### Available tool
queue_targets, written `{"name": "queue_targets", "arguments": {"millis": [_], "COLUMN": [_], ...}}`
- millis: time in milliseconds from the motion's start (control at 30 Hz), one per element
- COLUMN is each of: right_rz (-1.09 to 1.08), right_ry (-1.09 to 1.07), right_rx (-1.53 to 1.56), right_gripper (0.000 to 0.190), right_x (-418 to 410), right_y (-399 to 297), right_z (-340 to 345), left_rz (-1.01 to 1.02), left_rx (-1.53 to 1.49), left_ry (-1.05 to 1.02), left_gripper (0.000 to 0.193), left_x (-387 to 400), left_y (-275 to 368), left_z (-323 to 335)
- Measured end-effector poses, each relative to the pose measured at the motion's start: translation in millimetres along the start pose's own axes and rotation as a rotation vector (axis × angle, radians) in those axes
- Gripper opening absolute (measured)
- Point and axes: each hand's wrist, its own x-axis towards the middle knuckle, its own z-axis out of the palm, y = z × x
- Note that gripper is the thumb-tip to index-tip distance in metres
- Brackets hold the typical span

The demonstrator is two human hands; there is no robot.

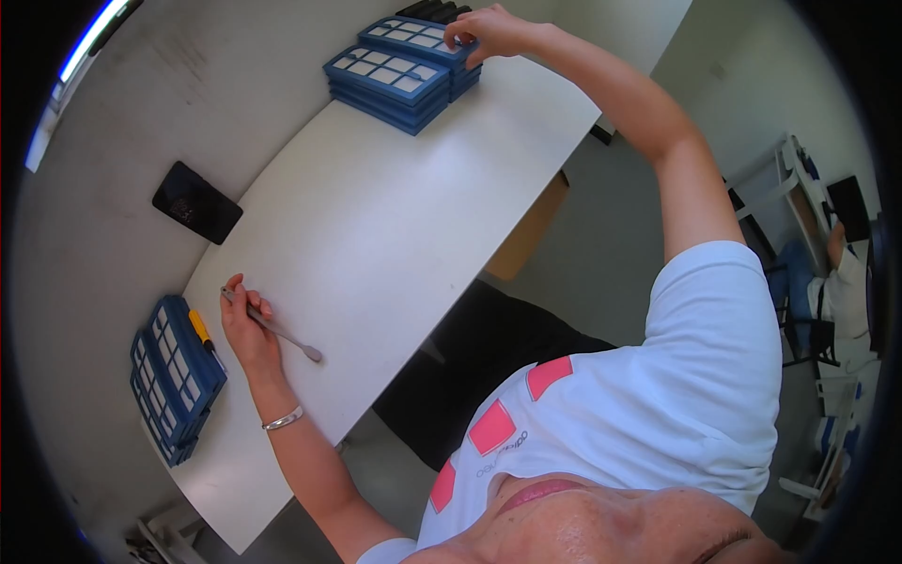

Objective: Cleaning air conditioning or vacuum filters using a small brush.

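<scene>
My left hand (248, 321) rests over the left part of the white table (352, 233), holding a slim grey tool with a small flattened end (308, 350). Beside its wrist stand stacks of blue-framed filter panels (184, 359) with white cells, and a yellow-handled tool (200, 328) lies against them. My right hand (486, 35) reaches to the far end of the table, fingers bent over the edge of a blue-framed panel (412, 34) on top of a stack. Whether those fingers grip the panel cannot be told. Another stack of such panels (391, 77) stands right beside it.
A black phone-like device (197, 203) is at the wall edge of the table. Black ribbed items (433, 11) sit behind the far stacks. Under the table edge is a brown board (528, 229). Another person (842, 296) sits at the far right near desks.
</scene>
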Motion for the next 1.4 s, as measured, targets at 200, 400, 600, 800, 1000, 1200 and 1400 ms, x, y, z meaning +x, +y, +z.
{"name": "queue_targets", "arguments": {"millis": [200,400,600,800,1000,1200,1400], "right_rz": [0.008,0.045,0.001,-0.146,-0.91,-1.166,-1.01], "right_ry": [0.056,0.016,0.022,0.102,0.263,0.3,0.255], "right_rx": [-0.02,-0.046,-0.265,-0.15,0.01,0.063,0.011], "right_gripper": [0.048,0.048,0.055,0.073,0.068,0.066,0.046], "right_x": [-2.9,-0.7,2.0,19.9,25.8,51.5,74.3], "right_y": [0.8,-4.6,-4.7,-134.1,-379.8,-545.8,-641.9], "right_z": [3.2,1.3,-3.7,-41.0,-28.0,7.0,35.6], "left_rz": [0.001,-0.001,0.051,0.105,0.193,0.261,0.113], "left_rx": [-0.004,0.022,0.049,0.282,0.23,0.279,-0.087], "left_ry": [-0.013,0.003,0.008,0.095,0.083,-0.018,-0.187], "left_gripper": [0.021,0.02,0.022,0.018,0.017,0.02,0.043], "left_x": [0.0,-5.4,-2.9,-0.4,-11.7,-2.7,-2.7], "left_y": [-0.4,1.1,-6.0,-9.6,-10.7,-11.5,-31.3], "left_z": [2.8,7.5,6.4,28.0,18.6,23.6,24.1]}}
